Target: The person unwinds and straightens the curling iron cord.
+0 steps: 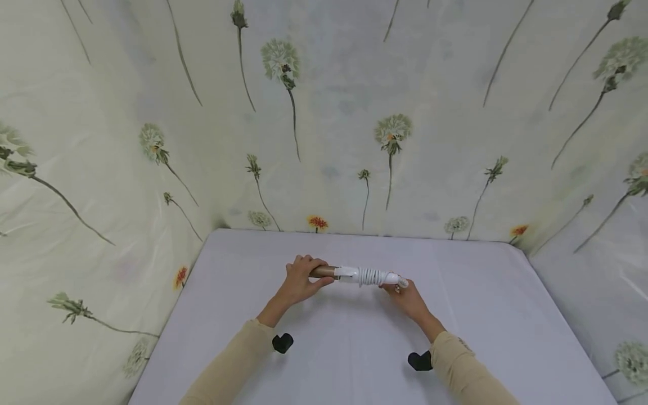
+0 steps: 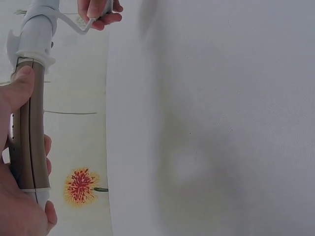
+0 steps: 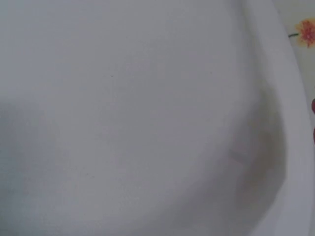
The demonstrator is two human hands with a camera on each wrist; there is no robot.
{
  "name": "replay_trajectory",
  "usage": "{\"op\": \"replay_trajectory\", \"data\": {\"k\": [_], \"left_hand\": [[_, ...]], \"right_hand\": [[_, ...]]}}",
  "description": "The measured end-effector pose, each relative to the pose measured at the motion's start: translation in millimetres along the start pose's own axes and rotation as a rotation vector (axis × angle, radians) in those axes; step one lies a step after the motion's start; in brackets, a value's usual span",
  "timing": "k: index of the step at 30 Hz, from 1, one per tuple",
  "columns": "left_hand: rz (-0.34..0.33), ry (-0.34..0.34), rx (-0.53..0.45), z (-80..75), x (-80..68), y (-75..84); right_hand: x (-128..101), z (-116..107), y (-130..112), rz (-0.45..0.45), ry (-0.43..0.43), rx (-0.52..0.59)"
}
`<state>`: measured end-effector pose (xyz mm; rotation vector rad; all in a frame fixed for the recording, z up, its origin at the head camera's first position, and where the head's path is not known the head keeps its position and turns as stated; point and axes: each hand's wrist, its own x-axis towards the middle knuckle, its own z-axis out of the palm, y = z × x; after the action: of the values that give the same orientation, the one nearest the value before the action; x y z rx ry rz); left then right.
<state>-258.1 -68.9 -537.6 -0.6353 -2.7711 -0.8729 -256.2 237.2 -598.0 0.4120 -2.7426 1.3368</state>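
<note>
- Flowered backdrop (image 1: 334, 107) far, white table (image 1: 349, 349) near.
- My left hand (image 1: 301, 281) grips a brown-and-white device (image 1: 348, 273).
- My right hand (image 1: 407, 299) pinches its cord (image 1: 372, 277) at right.

left hand (image 2: 19, 209) (left wrist view) partly past the edge

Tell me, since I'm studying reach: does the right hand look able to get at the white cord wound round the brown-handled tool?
Likely yes: the right hand is beside the coiled white cord; a loose stretch runs to that hand's fingers, and nothing visible blocks them.
</note>
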Motion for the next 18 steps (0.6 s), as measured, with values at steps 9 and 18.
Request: {"op": "replay_trajectory", "data": {"k": [9, 18], "left_hand": [[0.001, 0.039, -0.007, 2.9, 1.8, 0.7], [0.0, 0.075, 0.013, 4.0, 4.7, 0.4]], "right_hand": [[-8, 12, -3, -0.103, -0.017, -0.166], [-18, 27, -10, -0.139, -0.037, -0.231]]}}
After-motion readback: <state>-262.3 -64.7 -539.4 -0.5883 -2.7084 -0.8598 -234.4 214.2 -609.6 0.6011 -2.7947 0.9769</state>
